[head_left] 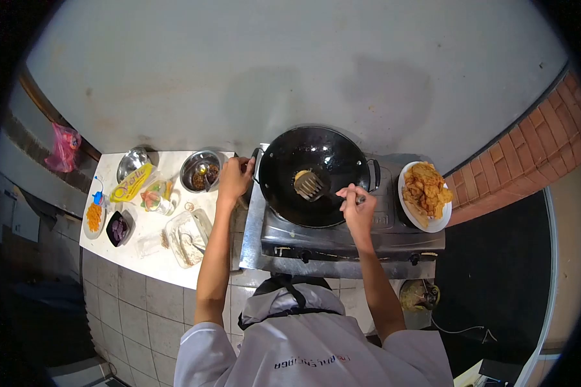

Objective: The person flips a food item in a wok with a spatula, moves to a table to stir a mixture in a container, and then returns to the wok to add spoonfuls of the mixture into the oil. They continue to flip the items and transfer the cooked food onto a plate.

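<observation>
A black wok sits on the steel gas stove. My right hand is closed round the handle of a slotted spatula, whose head lies inside the wok. By the spatula's head is a small golden-brown piece of food, partly covered by it. My left hand is at the wok's left handle, its fingers curled against it. The wok's right handle stands free of both hands.
Right of the wok, a white plate holds fried golden pieces. On the white table are a metal bowl with dark sauce, a floury container, a yellow packet, orange pieces and a small black bowl.
</observation>
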A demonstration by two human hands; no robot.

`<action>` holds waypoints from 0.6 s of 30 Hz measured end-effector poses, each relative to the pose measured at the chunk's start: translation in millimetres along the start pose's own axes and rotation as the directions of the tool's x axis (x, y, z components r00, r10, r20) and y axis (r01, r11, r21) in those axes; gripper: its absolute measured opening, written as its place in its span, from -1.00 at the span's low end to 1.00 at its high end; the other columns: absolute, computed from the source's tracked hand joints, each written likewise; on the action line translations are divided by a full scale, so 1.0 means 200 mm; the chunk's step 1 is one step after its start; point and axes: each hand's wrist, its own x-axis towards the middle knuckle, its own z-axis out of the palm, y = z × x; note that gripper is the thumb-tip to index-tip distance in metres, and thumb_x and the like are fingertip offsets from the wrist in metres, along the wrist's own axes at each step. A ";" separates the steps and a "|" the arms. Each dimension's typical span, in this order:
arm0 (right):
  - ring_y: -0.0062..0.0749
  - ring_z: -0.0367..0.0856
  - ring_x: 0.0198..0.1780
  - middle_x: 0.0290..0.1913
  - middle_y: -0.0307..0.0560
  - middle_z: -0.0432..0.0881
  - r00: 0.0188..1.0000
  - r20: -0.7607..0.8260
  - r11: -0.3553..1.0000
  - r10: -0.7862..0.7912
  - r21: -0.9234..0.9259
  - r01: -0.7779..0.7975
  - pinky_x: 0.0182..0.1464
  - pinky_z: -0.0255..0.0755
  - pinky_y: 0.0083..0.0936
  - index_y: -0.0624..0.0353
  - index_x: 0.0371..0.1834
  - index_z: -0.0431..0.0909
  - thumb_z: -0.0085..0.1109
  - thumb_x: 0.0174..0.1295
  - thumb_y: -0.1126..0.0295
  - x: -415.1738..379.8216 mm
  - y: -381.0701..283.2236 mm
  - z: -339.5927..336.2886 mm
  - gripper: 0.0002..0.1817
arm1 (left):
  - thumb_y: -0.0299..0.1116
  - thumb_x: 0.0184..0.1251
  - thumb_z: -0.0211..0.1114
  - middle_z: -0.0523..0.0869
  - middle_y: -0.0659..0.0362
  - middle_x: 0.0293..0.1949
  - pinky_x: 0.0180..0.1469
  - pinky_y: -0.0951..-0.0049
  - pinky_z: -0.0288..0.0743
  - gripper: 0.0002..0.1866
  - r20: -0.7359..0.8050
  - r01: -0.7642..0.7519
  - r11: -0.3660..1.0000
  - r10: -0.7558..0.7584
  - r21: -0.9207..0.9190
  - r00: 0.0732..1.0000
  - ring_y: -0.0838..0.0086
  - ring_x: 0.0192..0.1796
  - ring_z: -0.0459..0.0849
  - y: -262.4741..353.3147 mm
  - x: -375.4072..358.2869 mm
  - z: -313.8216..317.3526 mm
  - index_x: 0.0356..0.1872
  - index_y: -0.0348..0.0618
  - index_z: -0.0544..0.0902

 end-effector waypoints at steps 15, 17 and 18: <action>-0.64 0.50 -0.59 -0.72 -0.15 0.49 0.975 0.028 0.967 -0.221 -0.120 0.223 -0.51 0.31 -0.61 0.33 -0.73 0.35 0.08 0.18 0.60 0.08 0.11 0.06 -0.70 | -0.26 0.28 0.26 0.69 -0.16 -0.43 -0.24 0.23 0.53 -0.70 -0.038 0.077 0.997 -0.077 -0.013 0.996 0.05 -0.34 0.71 0.05 -0.03 -0.01 -0.33 -0.38 0.70; -0.64 0.54 -0.56 -0.73 -0.16 0.47 0.978 0.035 0.960 -0.208 -0.187 0.210 -0.50 0.34 -0.60 0.31 -0.75 0.27 0.09 0.15 0.63 0.08 0.08 0.07 -0.67 | -0.27 0.29 0.25 0.69 -0.16 -0.43 -0.25 0.24 0.53 -0.70 -0.053 0.060 0.998 -0.060 0.002 0.997 0.05 -0.34 0.71 0.06 -0.03 -0.01 -0.32 -0.39 0.69; -0.64 0.54 -0.56 -0.73 -0.16 0.47 0.977 0.036 0.959 -0.209 -0.187 0.212 -0.50 0.34 -0.60 0.31 -0.75 0.27 0.09 0.15 0.63 0.09 0.10 0.07 -0.67 | -0.27 0.29 0.25 0.69 -0.16 -0.43 -0.25 0.24 0.53 -0.70 -0.055 0.060 0.998 -0.060 0.001 0.997 0.05 -0.34 0.71 0.05 -0.02 -0.01 -0.32 -0.39 0.69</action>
